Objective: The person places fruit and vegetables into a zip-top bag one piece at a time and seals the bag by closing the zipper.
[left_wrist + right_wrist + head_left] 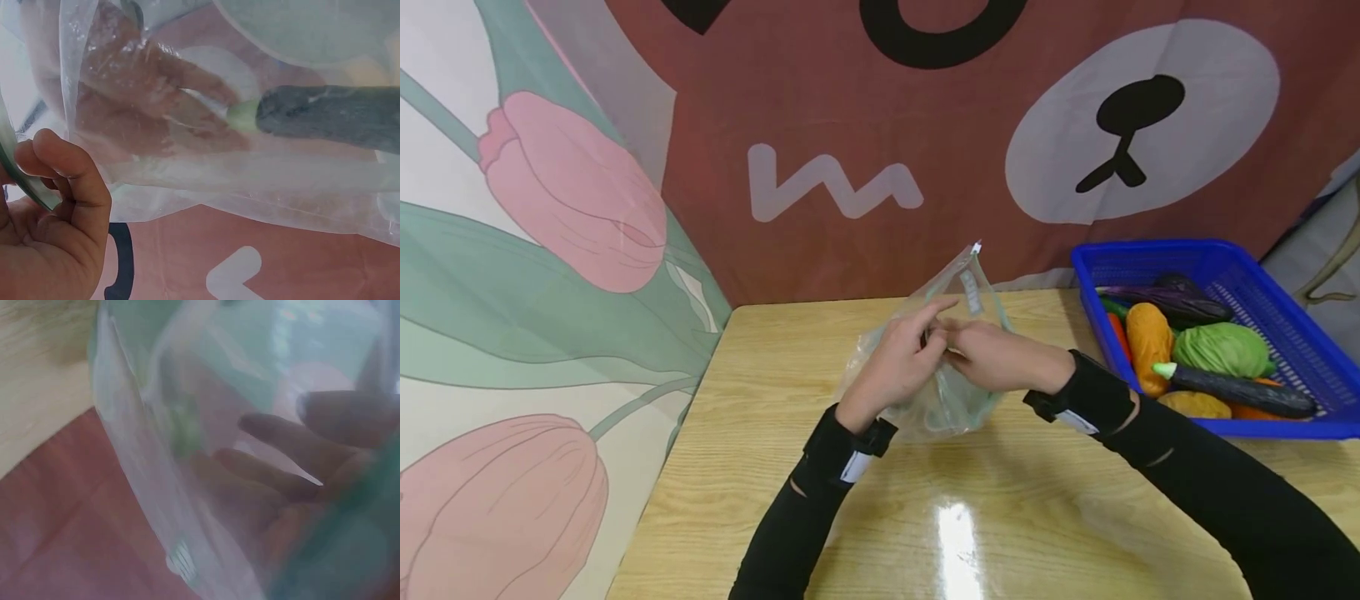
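A clear zip bag with a greenish edge and a white slider stands on the wooden table beneath both hands. My left hand grips the bag's edge, its fingers curled round the green strip. My right hand reaches inside the bag, seen hazily through the plastic in both wrist views. Its fingertips pinch the pale green end of a dark eggplant; the other fingers stay loose. That green end is blurred in the right wrist view. In the head view the hands hide the eggplant.
To the right a blue plastic basket holds several vegetables, among them a green cabbage, another dark eggplant and an orange-yellow squash. Printed curtains hang behind the table and along its left side.
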`<action>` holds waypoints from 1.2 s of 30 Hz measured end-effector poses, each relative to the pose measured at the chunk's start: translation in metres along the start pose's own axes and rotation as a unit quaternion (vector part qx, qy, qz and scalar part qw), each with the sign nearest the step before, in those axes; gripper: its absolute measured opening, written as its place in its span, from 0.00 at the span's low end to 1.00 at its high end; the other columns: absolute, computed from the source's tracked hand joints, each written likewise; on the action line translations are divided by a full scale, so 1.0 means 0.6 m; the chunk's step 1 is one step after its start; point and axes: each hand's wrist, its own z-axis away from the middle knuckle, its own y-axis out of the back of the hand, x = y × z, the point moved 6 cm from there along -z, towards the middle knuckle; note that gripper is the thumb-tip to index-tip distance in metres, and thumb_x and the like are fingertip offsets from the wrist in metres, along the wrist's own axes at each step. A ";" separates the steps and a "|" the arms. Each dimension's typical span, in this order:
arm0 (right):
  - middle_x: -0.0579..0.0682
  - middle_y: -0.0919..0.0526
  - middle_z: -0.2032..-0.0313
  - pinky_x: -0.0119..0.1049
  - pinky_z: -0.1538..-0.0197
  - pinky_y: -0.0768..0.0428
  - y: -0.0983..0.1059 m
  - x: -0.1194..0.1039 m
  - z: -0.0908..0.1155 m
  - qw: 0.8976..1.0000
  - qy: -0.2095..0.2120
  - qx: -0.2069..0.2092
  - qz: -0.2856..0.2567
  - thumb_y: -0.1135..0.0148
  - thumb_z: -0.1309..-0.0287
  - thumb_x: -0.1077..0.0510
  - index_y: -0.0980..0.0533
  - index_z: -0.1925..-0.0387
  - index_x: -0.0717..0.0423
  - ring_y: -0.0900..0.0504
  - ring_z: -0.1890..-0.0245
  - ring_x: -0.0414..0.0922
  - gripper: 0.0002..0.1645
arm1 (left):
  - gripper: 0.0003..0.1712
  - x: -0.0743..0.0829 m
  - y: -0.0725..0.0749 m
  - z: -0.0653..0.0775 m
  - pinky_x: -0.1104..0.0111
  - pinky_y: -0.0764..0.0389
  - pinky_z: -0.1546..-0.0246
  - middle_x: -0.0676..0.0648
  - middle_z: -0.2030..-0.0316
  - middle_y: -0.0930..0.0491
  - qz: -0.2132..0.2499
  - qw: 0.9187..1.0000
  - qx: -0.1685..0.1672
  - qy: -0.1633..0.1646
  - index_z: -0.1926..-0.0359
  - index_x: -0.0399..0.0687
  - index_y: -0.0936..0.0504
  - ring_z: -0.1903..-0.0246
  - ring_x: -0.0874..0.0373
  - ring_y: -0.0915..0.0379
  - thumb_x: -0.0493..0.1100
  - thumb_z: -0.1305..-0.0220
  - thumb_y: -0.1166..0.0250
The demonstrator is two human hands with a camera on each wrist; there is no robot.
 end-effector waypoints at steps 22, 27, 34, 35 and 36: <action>0.54 0.22 0.57 0.42 0.68 0.26 0.112 0.076 0.118 0.972 -0.152 0.171 0.045 0.37 0.42 0.59 0.21 0.54 0.59 0.24 0.61 0.49 0.14 | 0.28 -0.039 -0.014 -0.007 0.71 0.33 0.79 0.53 0.76 0.27 -0.010 0.999 0.001 0.051 0.32 0.44 0.36 0.82 0.63 0.35 0.35 0.34 0.51; 0.56 0.24 0.58 0.48 0.63 0.28 0.131 0.128 0.163 0.955 -0.228 0.184 0.041 0.36 0.42 0.56 0.22 0.53 0.60 0.25 0.60 0.52 0.17 | 0.30 -0.046 -0.019 -0.008 0.70 0.33 0.78 0.53 0.77 0.27 -0.004 0.998 -0.009 0.056 0.31 0.44 0.38 0.82 0.62 0.34 0.34 0.35 0.50; 0.64 0.26 0.56 0.54 0.60 0.29 0.142 0.197 0.217 0.936 -0.310 0.165 0.038 0.39 0.40 0.53 0.26 0.49 0.66 0.27 0.58 0.58 0.23 | 0.30 -0.058 -0.022 -0.007 0.69 0.35 0.79 0.51 0.76 0.27 0.016 0.997 -0.018 0.067 0.30 0.44 0.41 0.82 0.60 0.35 0.36 0.33 0.52; 0.65 0.26 0.56 0.55 0.60 0.29 0.143 0.204 0.222 0.934 -0.317 0.163 0.037 0.39 0.40 0.52 0.26 0.49 0.66 0.27 0.58 0.58 0.24 | 0.30 -0.059 -0.021 -0.007 0.69 0.35 0.79 0.50 0.76 0.26 0.017 0.997 -0.017 0.068 0.30 0.43 0.41 0.83 0.59 0.35 0.36 0.33 0.52; 0.65 0.27 0.56 0.55 0.60 0.29 0.143 0.210 0.227 0.932 -0.321 0.163 0.037 0.40 0.40 0.52 0.26 0.49 0.66 0.27 0.58 0.59 0.24 | 0.30 -0.060 -0.021 -0.007 0.69 0.35 0.79 0.49 0.76 0.26 0.017 0.997 -0.016 0.067 0.30 0.43 0.41 0.83 0.59 0.35 0.36 0.33 0.52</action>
